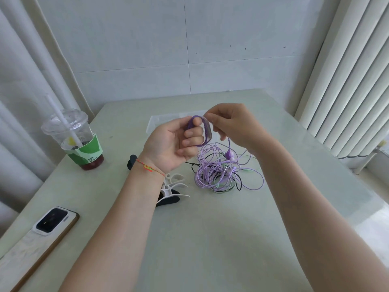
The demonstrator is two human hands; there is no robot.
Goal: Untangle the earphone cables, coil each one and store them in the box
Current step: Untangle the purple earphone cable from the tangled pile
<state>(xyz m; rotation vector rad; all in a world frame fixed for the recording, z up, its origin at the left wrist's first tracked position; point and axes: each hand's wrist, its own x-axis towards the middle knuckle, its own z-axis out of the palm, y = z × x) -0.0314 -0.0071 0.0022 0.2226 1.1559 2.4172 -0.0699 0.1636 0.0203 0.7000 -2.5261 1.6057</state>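
Left hand [179, 142] wears a purple cable coil [202, 131] round curled fingers; right hand [229, 125] pinches its strand — tangled cables [221, 171], glossy counter [210, 228], domed plastic cup [73, 138], phone [48, 226] nearby.

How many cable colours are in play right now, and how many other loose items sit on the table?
Cable colours: 3, namely purple cable, black cable, pale green cable; strands per colour cannot be told.
Cups: 1, drink cup
Phones: 1, phone
Clear boxes: 1, box
Cable clips: several, cable clips; too overlapped to count.
Total counted: 6
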